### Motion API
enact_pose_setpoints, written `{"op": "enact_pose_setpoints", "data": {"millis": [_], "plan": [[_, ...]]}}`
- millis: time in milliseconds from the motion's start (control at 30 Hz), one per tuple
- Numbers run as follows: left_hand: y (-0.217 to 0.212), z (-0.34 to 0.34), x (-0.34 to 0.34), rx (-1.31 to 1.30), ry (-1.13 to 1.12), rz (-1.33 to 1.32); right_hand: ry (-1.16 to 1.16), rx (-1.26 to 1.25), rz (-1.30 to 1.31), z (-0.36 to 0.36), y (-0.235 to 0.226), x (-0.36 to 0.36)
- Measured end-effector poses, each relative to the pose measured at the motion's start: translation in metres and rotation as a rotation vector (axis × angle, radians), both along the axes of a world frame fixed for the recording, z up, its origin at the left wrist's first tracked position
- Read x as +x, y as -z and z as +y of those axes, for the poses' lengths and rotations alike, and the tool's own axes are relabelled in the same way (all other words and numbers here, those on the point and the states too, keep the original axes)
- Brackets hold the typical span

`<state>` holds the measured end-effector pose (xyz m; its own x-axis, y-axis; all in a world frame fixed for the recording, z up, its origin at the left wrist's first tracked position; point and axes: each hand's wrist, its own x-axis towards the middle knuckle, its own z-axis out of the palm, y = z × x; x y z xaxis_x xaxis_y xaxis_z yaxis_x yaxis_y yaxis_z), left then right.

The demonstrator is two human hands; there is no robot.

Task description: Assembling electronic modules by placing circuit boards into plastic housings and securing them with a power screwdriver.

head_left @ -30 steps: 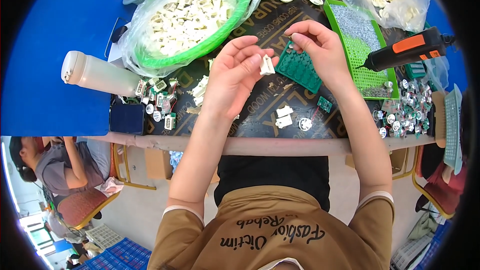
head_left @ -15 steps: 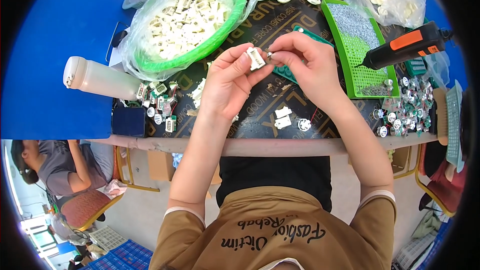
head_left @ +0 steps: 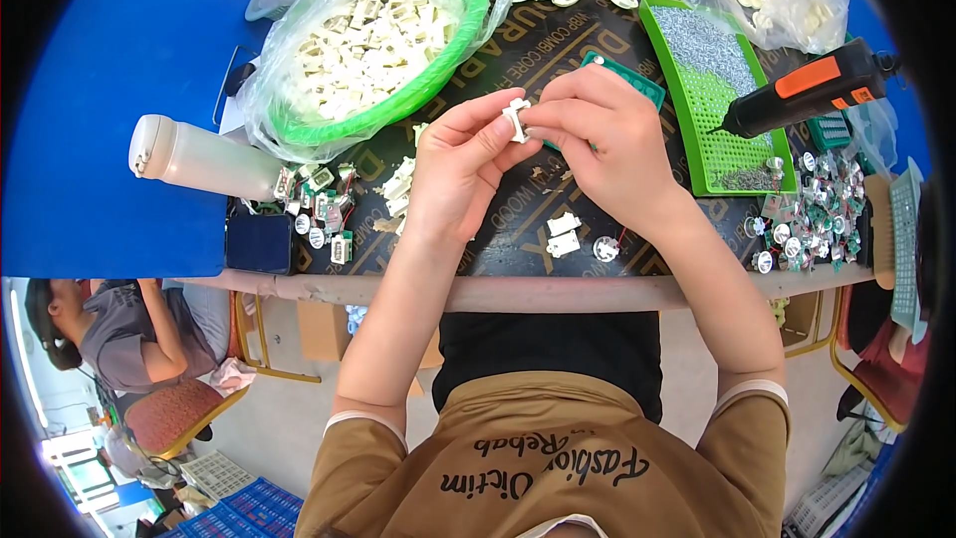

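My left hand (head_left: 460, 161) pinches a small white plastic housing (head_left: 517, 121) between thumb and fingers, above the middle of the table. The fingers of my right hand (head_left: 602, 134) are closed together against the housing's right side; whatever they hold is hidden behind the fingertips. Below my hands, two white plastic pieces (head_left: 564, 235) lie on the dark board. Beside them is a round white part (head_left: 605, 248) with a red wire. Partly covered by my right hand, a green tray (head_left: 637, 82) lies farther back.
At the back left stands a green basket (head_left: 373, 118) of white housings lined with clear plastic. A green perforated tray (head_left: 697, 161) holds small metal parts, with a black-and-orange electric screwdriver (head_left: 807, 90) over it. Wired parts (head_left: 812, 214) lie right; a bottle (head_left: 204, 154) lies left.
The housing has turned edge-on in my left hand. My right fingertips, which held a small metallic piece just beside it, have moved left onto the housing.
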<state>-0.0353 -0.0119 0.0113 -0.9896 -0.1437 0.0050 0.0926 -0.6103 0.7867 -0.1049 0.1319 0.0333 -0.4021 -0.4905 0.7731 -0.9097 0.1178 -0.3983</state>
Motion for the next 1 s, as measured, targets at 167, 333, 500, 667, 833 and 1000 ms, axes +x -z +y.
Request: {"op": "enact_pose_setpoints", "data": {"millis": [167, 333, 500, 667, 833, 1000], "plan": [[0.002, -0.006, -0.003, 0.089, -0.081, 0.039, -0.036, -0.112, -0.307, 0.003, -0.006, -0.006], [0.003, -0.013, -0.003, 0.203, -0.038, 0.060, 0.194, 0.259, -0.542, 0.022, 0.000, -0.032], [0.004, -0.014, -0.002, 0.212, 0.001, 0.070, 0.394, 0.551, -0.316, 0.022, 0.014, -0.037], [0.002, -0.012, -0.002, 0.213, 0.014, 0.077, 0.445, 0.695, -0.329, 0.022, 0.014, -0.039], [0.003, -0.013, -0.001, 0.195, 0.022, 0.070, 0.407, 0.583, -0.255, 0.018, 0.018, -0.037], [0.001, -0.010, -0.002, 0.121, 0.000, 0.009, 0.073, 0.106, -0.545, 0.008, -0.006, -0.013]]}}
